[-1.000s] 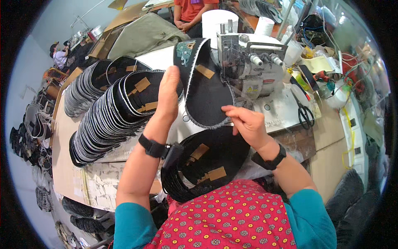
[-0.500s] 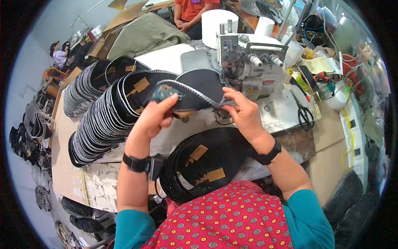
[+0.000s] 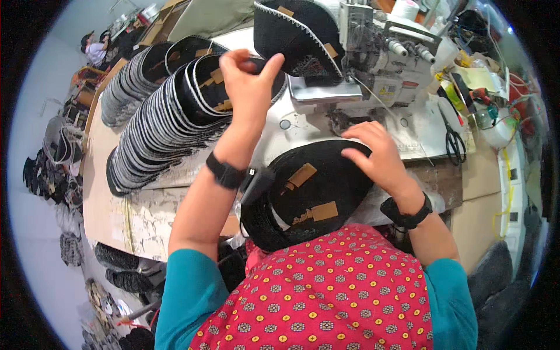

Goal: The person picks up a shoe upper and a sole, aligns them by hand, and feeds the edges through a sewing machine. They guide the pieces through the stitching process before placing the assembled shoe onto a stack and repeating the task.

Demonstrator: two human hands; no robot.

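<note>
My left hand [image 3: 249, 87] is raised above the table with its thumb and fingers apart, holding nothing. Just beyond it, a black fabric piece [image 3: 294, 36] with white zigzag stitching along its edge stands curved beside the sewing machine [image 3: 379, 64]. My right hand [image 3: 380, 158] hovers open over the right edge of a stack of black oval pieces [image 3: 344, 175], which lies close to my body; contact cannot be made out. Tan patches mark the top oval. To the left of my left hand leans a long row of white-edged black pieces [image 3: 157, 137].
A second row of edged pieces [image 3: 131, 87] stands farther left. Black scissors [image 3: 455, 146] lie on the right of the table. A thread [image 3: 379, 99] runs slantwise before the machine. Cluttered bottles and tools [image 3: 475, 96] fill the back right. Another person [image 3: 95, 49] sits far left.
Both hands have let go of the white-edged piece, which now stands left of the machine. My right hand has come back over the black stack. The view has shifted.
</note>
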